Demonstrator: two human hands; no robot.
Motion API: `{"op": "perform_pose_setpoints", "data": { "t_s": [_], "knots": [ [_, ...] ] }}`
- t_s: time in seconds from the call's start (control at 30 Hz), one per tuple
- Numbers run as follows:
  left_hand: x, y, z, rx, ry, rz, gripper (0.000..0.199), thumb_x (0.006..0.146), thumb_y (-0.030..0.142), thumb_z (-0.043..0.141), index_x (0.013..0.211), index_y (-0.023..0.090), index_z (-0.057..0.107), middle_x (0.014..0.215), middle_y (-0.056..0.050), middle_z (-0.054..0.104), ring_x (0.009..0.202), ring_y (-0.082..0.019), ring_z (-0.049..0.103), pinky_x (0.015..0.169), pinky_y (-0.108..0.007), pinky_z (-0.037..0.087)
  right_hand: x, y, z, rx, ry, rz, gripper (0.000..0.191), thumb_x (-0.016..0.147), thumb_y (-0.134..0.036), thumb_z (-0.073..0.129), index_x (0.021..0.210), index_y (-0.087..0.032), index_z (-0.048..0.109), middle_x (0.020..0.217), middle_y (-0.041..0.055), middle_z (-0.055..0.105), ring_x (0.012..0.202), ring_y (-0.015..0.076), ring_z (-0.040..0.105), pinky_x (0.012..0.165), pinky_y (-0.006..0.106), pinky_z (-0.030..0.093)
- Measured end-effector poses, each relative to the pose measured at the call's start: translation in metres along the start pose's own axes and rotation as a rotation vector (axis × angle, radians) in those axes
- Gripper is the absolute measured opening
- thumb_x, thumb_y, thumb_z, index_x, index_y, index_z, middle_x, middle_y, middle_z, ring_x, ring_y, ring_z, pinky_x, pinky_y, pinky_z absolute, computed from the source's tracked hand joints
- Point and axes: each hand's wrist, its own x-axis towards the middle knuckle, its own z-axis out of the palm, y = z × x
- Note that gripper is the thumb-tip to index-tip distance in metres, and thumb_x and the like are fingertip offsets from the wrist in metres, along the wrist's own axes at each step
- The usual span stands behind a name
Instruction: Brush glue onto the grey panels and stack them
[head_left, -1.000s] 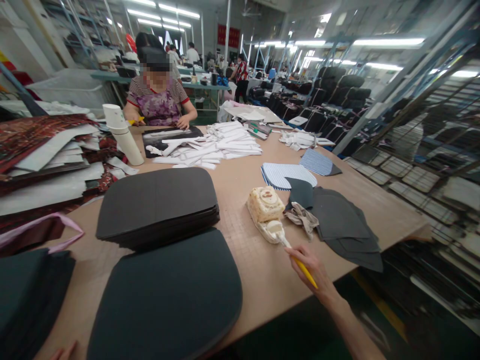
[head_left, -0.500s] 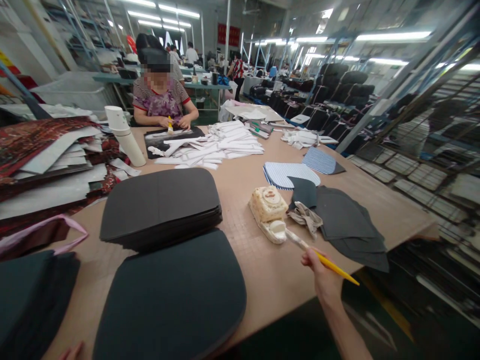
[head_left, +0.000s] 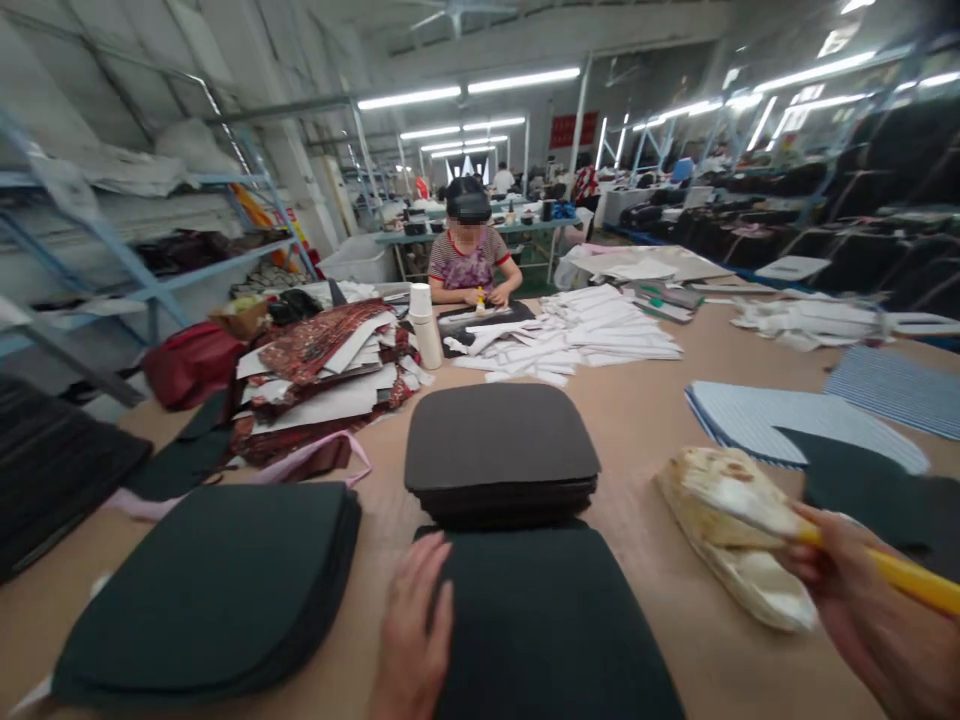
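Observation:
My right hand is closed around the yellow handle of a brush. The whitish brush head lies over a glue-crusted container, partly covering it; whether they touch I cannot tell. At the left edge of a dark green rounded panel, my left hand has its fingers stretched out, holding nothing. Just beyond that panel rises a stack of dark grey-brown panels. To the left of my left hand lies another stack of dark green panels.
A co-worker sits across the table beside a heap of white strips. Patterned cloth pieces and a pale bottle with a cup on top stand left. Striped blue pieces lie right.
The view has swung left. My right hand has lifted the brush from the container's white end to above its crusted part. My left hand has come up to the near green panel's edge.

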Motion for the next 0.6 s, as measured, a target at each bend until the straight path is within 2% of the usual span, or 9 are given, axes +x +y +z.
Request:
{"op": "perform_pose_setpoints", "data": {
  "t_s": [0.07, 0.13, 0.2, 0.27, 0.33, 0.43, 0.6],
  "knots": [
    [0.029, 0.026, 0.021, -0.003, -0.132, 0.214, 0.04, 0.088, 0.019, 0.034, 0.124, 0.022, 0.052, 0.136, -0.003, 0.049, 0.129, -0.02, 0.04, 0.105, -0.04, 0.041, 0.001, -0.023, 0.083, 0.106, -0.221, 0.097, 0.04, 0.057, -0.047, 0.079, 0.084, -0.019, 0.068, 0.067, 0.0025, 0.057, 0.053, 0.0085, 0.05, 0.042, 0.021, 0.042],
    [0.057, 0.048, 0.036, 0.029, -0.222, 0.303, 0.042, 0.087, 0.022, 0.04, 0.129, 0.018, 0.046, 0.144, -0.006, 0.039, 0.135, -0.025, 0.03, 0.11, -0.046, 0.033, -0.008, -0.042, 0.158, 0.07, -0.377, 0.12, 0.047, 0.054, -0.047, 0.081, 0.089, -0.017, 0.069, 0.068, 0.0031, 0.06, 0.057, 0.0109, 0.055, 0.049, 0.022, 0.048],
    [0.079, 0.056, 0.041, 0.052, -0.266, 0.312, 0.046, 0.088, 0.032, 0.042, 0.133, 0.019, 0.042, 0.146, -0.007, 0.034, 0.137, -0.03, 0.023, 0.111, -0.053, 0.027, -0.02, -0.054, 0.217, 0.007, -0.538, 0.071, 0.047, 0.057, -0.048, 0.079, 0.09, -0.016, 0.069, 0.066, 0.003, 0.062, 0.055, 0.0113, 0.055, 0.05, 0.023, 0.048],
    [0.093, 0.053, 0.04, 0.069, -0.314, 0.275, 0.051, 0.088, 0.04, 0.044, 0.134, 0.02, 0.04, 0.147, -0.008, 0.034, 0.137, -0.034, 0.02, 0.111, -0.059, 0.021, -0.03, -0.059, 0.259, -0.091, -0.721, -0.019, 0.042, 0.064, -0.047, 0.074, 0.089, -0.015, 0.069, 0.061, 0.0011, 0.059, 0.05, 0.01, 0.052, 0.047, 0.022, 0.046],
    [0.1, 0.044, 0.037, 0.071, -0.382, 0.243, 0.054, 0.085, 0.044, 0.048, 0.134, 0.021, 0.04, 0.146, -0.01, 0.034, 0.137, -0.038, 0.018, 0.109, -0.063, 0.019, -0.037, -0.059, 0.291, -0.186, -0.887, -0.086, 0.037, 0.067, -0.046, 0.071, 0.088, -0.015, 0.069, 0.058, -0.0005, 0.057, 0.047, 0.0085, 0.048, 0.044, 0.02, 0.042],
    [0.103, 0.031, 0.036, 0.042, -0.472, 0.262, 0.058, 0.082, 0.047, 0.053, 0.134, 0.024, 0.039, 0.147, -0.013, 0.03, 0.137, -0.041, 0.014, 0.107, -0.066, 0.017, -0.043, -0.051, 0.322, -0.266, -1.041, -0.098, 0.034, 0.067, -0.046, 0.07, 0.084, -0.016, 0.069, 0.062, 0.0, 0.059, 0.048, 0.0073, 0.046, 0.043, 0.019, 0.039],
    [0.104, 0.026, 0.041, -0.011, -0.528, 0.266, 0.06, 0.08, 0.044, 0.058, 0.135, 0.026, 0.038, 0.15, -0.017, 0.02, 0.136, -0.042, 0.009, 0.106, -0.067, 0.016, -0.051, -0.031, 0.343, -0.335, -1.234, -0.034, 0.033, 0.072, -0.047, 0.067, 0.082, -0.016, 0.068, 0.063, -0.0005, 0.058, 0.05, 0.007, 0.045, 0.043, 0.018, 0.037]
  ]
}}
